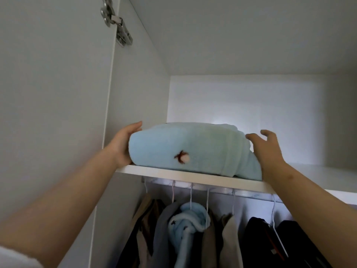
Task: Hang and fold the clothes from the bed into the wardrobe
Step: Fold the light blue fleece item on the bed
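A folded light-blue fleece garment [185,149] with a small brown-and-white embroidered mark lies on the white upper shelf [193,178] of a wardrobe, at its front edge. The left hand [123,146] presses flat against the bundle's left end, fingers nearly straight. The right hand [266,149] sits at its right end, fingers loosely spread, gripping nothing. Below the shelf, hung clothes [189,225] crowd a rail [222,190].

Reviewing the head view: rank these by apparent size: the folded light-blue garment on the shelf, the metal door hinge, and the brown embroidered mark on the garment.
Largest: the folded light-blue garment, by far.
Middle: the metal door hinge.
Smallest: the brown embroidered mark.
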{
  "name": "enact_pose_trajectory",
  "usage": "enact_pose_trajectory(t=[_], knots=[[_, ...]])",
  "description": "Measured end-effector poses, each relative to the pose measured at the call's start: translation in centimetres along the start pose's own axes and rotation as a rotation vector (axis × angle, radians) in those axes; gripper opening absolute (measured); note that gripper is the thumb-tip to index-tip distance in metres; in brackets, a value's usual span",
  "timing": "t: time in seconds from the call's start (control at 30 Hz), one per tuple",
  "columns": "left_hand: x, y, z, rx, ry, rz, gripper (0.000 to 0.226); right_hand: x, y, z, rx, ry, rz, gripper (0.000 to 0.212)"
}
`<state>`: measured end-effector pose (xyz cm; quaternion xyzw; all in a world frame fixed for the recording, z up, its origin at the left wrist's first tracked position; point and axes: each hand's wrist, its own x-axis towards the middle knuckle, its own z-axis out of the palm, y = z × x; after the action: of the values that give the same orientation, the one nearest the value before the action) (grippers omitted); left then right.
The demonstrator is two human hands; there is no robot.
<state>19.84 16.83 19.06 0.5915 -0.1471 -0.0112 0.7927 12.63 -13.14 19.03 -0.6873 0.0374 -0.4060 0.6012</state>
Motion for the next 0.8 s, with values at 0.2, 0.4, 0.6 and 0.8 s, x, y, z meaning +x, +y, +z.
enact_pose_trajectory(t=[0.2,0.4,0.6,0.8], knots=[[-2.1,-1.2,1.5,0.077,0.312,0.589,0.028,-3.8,-1.0,0.1,-0.085,-0.238,-0.190,0.009],[-3.5,-1.8,3.8,1.136,0.372,1.077,0.037,-4.0,-1.8,1.6,-0.298,-0.318,-0.206,0.036],[-1.3,-2.8,3.1,1.270,0.285,0.931,0.037,-3.6,-1.3,5.7,-0.486,-0.359,-0.264,0.047],[0.5,-2.8,-0.4,1.228,0.298,0.731,0.040,-2.0,-0.1,10.5,-0.602,-0.478,-0.271,0.054]])
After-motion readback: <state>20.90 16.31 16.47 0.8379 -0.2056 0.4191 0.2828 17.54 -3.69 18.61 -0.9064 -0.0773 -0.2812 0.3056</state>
